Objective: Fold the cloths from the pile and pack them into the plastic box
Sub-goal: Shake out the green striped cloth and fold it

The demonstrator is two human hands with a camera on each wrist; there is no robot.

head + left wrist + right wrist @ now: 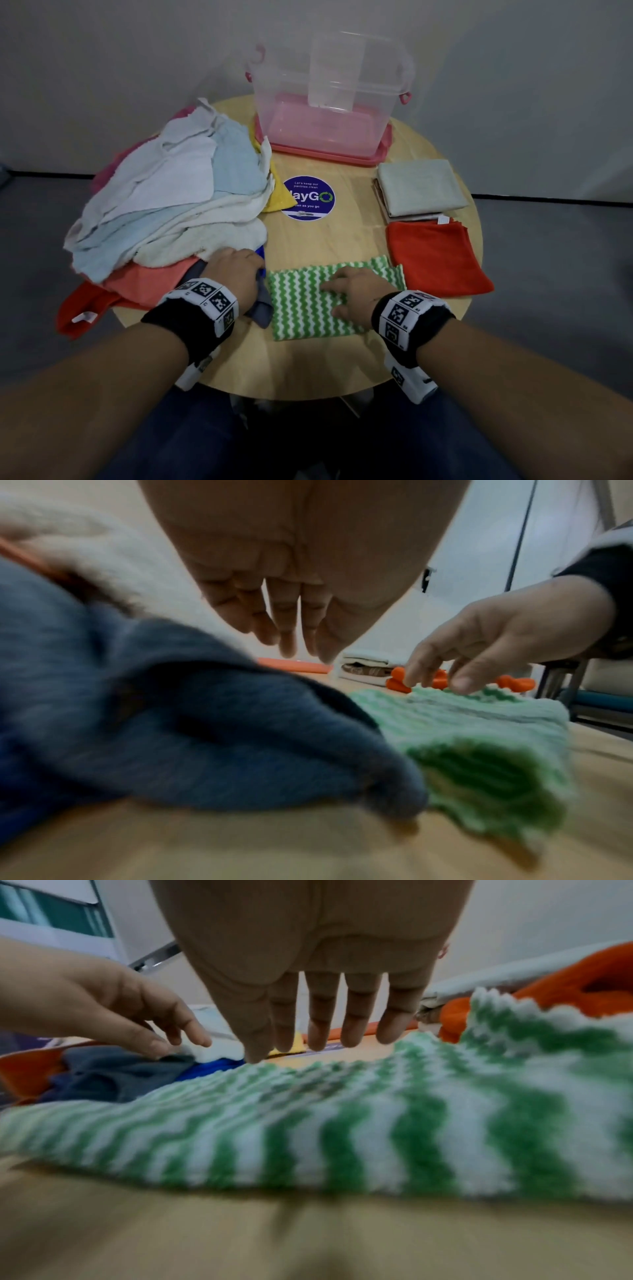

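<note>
A pile of loose cloths (178, 198) in white, pale blue, pink and orange covers the left of the round table (308, 370). The clear plastic box (329, 102) stands at the back centre. A green and white striped cloth (301, 308) lies folded at the front centre, and my right hand (356, 291) presses flat on it with straight fingers (325, 1031). My left hand (239, 267) reaches to the pile's near edge, fingers extended (284, 631), touching a grey-blue cloth (262, 308) that bunches beside the striped cloth (479, 737).
The box sits on a pink lid (376, 154). Right of centre lie a folded grey stack (421, 188) and a folded orange cloth (435, 257). A round purple sticker (310, 198) marks the table's middle. A red cloth (82, 308) hangs over the left edge.
</note>
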